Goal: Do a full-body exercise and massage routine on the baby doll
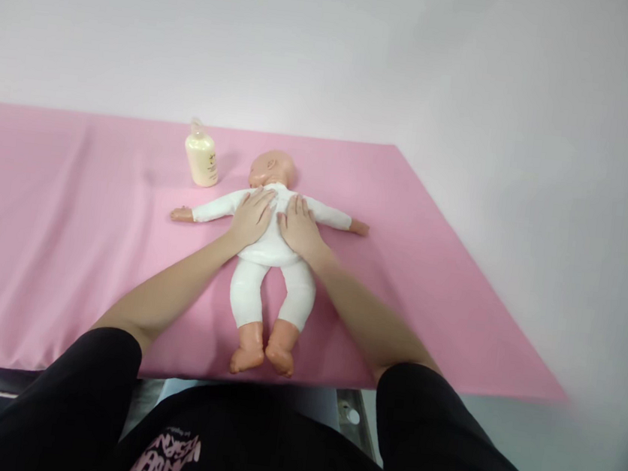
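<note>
A baby doll (272, 246) in white clothing lies face down, its head turned to the left and its arms stretched out sideways. Its bare feet point toward me. On the left side of its upper back rests my left hand (252, 217), flat with the fingers extended. My right hand (299, 226) lies flat on the right side of the back, mirroring the other. A strip of white cloth shows between the two hands. Neither hand grasps anything.
Pink cloth (92, 240) covers the table under the doll, with folds on the left. A pump bottle (202, 158) of pale yellow liquid stands left of the doll's head. The table's right edge slants toward me, and a pale wall rises behind.
</note>
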A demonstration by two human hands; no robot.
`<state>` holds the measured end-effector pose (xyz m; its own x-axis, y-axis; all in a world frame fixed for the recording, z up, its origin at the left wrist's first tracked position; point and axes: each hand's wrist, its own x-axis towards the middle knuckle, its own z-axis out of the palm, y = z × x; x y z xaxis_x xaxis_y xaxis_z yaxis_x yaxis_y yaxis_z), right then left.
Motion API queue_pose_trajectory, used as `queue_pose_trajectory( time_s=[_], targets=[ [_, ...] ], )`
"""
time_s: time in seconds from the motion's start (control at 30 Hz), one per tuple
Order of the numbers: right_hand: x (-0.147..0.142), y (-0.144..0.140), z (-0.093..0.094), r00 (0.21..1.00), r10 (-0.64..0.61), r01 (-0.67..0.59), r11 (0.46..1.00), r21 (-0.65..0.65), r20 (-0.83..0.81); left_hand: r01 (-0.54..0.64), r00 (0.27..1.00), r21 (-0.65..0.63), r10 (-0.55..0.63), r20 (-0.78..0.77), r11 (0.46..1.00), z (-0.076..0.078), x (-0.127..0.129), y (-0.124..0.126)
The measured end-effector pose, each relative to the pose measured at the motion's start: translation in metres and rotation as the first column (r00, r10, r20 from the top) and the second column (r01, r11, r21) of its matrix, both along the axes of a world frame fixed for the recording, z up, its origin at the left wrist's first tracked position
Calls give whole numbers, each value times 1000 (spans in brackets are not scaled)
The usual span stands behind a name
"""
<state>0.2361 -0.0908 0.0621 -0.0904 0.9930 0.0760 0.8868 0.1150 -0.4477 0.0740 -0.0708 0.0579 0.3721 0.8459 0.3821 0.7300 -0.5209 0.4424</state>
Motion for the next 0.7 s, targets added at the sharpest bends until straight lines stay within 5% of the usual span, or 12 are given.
queue_pose_trajectory(
  time_s=[0.2, 0.33, 0.5, 0.7],
  targets=[
    [-29, -36, -2, 999, -16, 17, 1000, -23, 45, 14, 1000, 22, -15, 18, 1000, -4, 0, 1],
    [-31, -39, 1, 976, 210, -211, 977, 22, 66, 35, 996, 48, -39, 82, 998, -10, -4, 8],
    [-5, -9, 10, 866, 499, -500, 865, 33, 45, 75, 978, 69, -87, 187, 995, -14, -7, 13],
    [15, 13, 0, 951, 309, -310, 949, 63, 20, 26, 986, 34, -31, 162, 999, -17, -5, 15]
  ],
)
